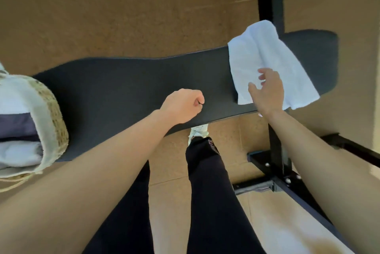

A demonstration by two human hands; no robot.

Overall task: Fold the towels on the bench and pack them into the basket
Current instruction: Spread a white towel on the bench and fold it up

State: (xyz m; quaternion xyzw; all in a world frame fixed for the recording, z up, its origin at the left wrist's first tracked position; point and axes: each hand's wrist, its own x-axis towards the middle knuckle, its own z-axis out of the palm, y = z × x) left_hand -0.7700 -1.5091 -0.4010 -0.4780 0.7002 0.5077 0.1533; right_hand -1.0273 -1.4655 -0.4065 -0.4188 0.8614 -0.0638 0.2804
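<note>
A small mark on the trouser leg [210,142] is too blurred to read. One white towel [261,52] lies rumpled across the black bench [123,80] at 2 o'clock, overhanging both edges. At 9 o'clock one woven basket [55,113] sits on the bench end with three folded layers: white, navy, pale. The right hand [267,91], fingers spread apart, is over the towel's near edge. The left hand [182,105] is curled into a fist above the bench, gripping nothing visible.

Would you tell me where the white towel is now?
In the head view, the white towel lies across the bench at its right end, beneath the right hand.
</note>
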